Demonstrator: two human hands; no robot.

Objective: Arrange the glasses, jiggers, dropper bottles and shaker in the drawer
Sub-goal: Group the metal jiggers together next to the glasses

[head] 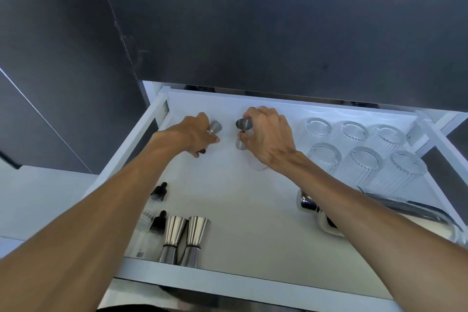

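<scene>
The white drawer (157,119) stands pulled out below a dark cabinet front. My left hand (192,134) grips a small steel jigger (216,126) near the back left. My right hand (268,134) holds another steel jigger (243,127) just to the right of it, tilted. Two larger jiggers (174,238) (196,238) stand at the front left beside two dark-capped dropper bottles (159,191) (154,225). Several ribbed glasses (364,157) sit upside down at the back right. The steel shaker (314,208) lies on its side at the front right, partly behind my right forearm.
A dark cabinet front (278,20) overhangs the back of the drawer. A white countertop (38,197) lies to the left. A small clear glass (258,166) shows faintly under my right wrist. Bare drawer floor spans the middle.
</scene>
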